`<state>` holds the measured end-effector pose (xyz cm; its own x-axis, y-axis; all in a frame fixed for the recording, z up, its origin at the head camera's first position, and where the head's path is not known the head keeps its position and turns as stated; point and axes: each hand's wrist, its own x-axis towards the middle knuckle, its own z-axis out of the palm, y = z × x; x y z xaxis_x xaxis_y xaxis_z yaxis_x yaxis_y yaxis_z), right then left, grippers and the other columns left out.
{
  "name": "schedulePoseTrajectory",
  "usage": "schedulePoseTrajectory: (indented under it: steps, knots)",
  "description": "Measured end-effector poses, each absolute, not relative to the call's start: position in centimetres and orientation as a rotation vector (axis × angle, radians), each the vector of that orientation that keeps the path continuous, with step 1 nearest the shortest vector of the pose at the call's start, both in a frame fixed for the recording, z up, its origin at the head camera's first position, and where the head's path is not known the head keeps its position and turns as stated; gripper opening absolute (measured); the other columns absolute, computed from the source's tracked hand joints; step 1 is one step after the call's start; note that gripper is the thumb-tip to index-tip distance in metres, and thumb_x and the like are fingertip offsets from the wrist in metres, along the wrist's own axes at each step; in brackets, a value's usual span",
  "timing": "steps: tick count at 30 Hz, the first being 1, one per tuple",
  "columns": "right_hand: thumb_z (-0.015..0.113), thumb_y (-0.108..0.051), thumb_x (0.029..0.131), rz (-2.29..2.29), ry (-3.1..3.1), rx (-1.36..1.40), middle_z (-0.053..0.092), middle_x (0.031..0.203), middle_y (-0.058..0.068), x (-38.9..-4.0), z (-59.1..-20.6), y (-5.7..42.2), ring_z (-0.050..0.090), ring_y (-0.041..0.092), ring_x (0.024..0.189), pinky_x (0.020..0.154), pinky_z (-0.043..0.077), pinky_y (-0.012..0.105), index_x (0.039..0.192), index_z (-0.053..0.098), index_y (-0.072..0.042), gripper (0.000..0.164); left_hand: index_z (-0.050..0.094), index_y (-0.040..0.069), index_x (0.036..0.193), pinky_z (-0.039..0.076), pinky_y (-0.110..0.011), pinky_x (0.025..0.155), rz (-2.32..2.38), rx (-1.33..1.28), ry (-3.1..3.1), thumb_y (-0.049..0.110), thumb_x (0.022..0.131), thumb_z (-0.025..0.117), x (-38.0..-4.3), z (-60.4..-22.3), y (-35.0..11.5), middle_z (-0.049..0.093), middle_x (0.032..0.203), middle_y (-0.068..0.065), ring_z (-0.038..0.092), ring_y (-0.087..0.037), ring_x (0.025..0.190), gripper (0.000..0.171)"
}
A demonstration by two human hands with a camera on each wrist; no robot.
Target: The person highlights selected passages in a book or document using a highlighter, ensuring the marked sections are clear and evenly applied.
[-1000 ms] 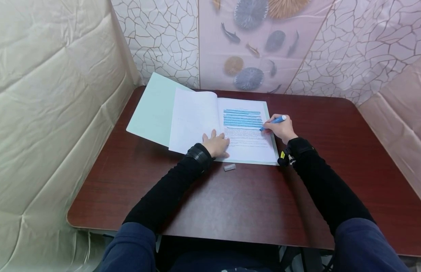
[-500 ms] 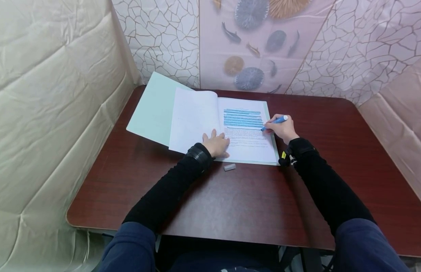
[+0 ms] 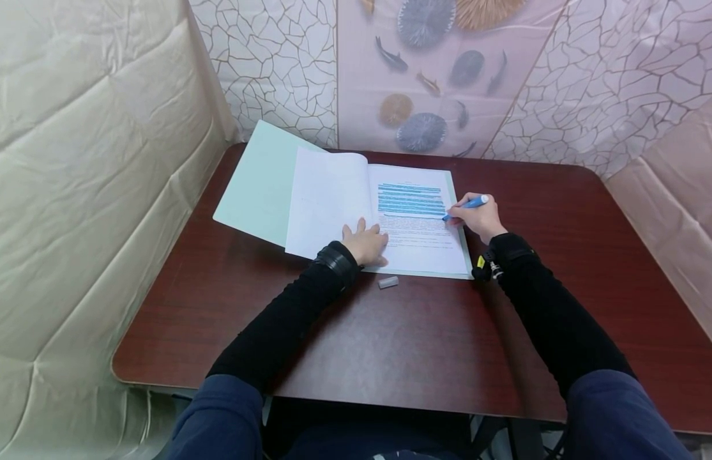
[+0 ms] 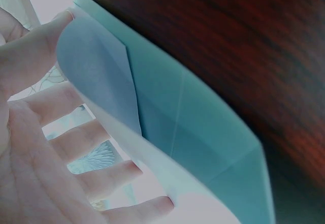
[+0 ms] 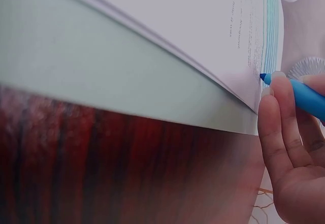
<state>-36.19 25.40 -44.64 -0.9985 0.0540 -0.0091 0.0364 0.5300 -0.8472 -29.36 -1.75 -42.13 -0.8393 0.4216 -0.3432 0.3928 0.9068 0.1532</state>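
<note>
Pages of printed paper lie in an open pale green folder. Blue highlighting covers the upper lines of the right-hand page. My right hand pinches a blue highlighter at that page's right side, its tip at the end of a text line just below the blue block. In the right wrist view the highlighter has its blue tip right at the print. With fingers spread, my left hand rests on the lower part of the pages near the fold; its palm and fingers show beside a curving sheet.
A small grey cap-like piece lies on the dark red wooden table just in front of the folder. Patterned cloth hangs behind the table, and pale cloth hangs along its left side.
The highlighter and my right hand have shifted very slightly to the right along the line. My left hand has stayed in place.
</note>
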Motion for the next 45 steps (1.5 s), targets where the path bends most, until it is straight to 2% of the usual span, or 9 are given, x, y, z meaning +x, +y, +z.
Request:
schedulePoseTrajectory:
  steps: [8,24,34,45]
  knots:
    - [0.068,-0.012,0.088,1.537,-2.723,-0.088,0.075,0.081,0.009,-36.36,-44.79,25.59,0.072,0.012,0.067,0.068,0.059,0.029,0.090,0.061,0.004,0.018,0.038,0.017,0.149,0.015,-0.064,0.116,0.105,0.598,2.707,0.040,0.093,0.059,-29.35,-42.25,-1.69,0.027,0.159,-0.009,0.012,-0.040,0.149,0.064]
    - [0.067,-0.013,0.089,1.544,-2.712,-0.079,0.075,0.088,0.015,-36.07,-44.81,25.85,0.073,0.015,0.070,0.074,0.060,0.036,0.092,0.061,0.005,0.018,0.037,0.017,0.150,0.014,-0.064,0.116,0.122,0.593,2.700,0.039,0.093,0.060,-29.34,-42.36,-1.72,0.024,0.160,-0.009,0.010,-0.040,0.149,0.065]
    - [0.067,-0.013,0.089,1.566,-2.708,-0.090,0.075,0.090,0.014,-36.03,-44.66,26.11,0.073,0.013,0.071,0.072,0.060,0.031,0.092,0.061,0.004,0.019,0.038,0.016,0.149,0.014,-0.065,0.116,0.128,0.600,2.698,0.038,0.094,0.059,-29.40,-42.24,-1.75,0.025,0.160,-0.010,0.010,-0.041,0.149,0.063]
    - [0.067,-0.012,0.089,1.577,-2.697,-0.093,0.075,0.089,0.014,-35.94,-44.72,26.00,0.073,0.012,0.069,0.072,0.060,0.032,0.092,0.060,0.005,0.019,0.038,0.017,0.149,0.014,-0.065,0.116,0.126,0.595,2.701,0.039,0.093,0.060,-29.45,-42.38,-1.75,0.025,0.160,-0.010,0.010,-0.040,0.149,0.063]
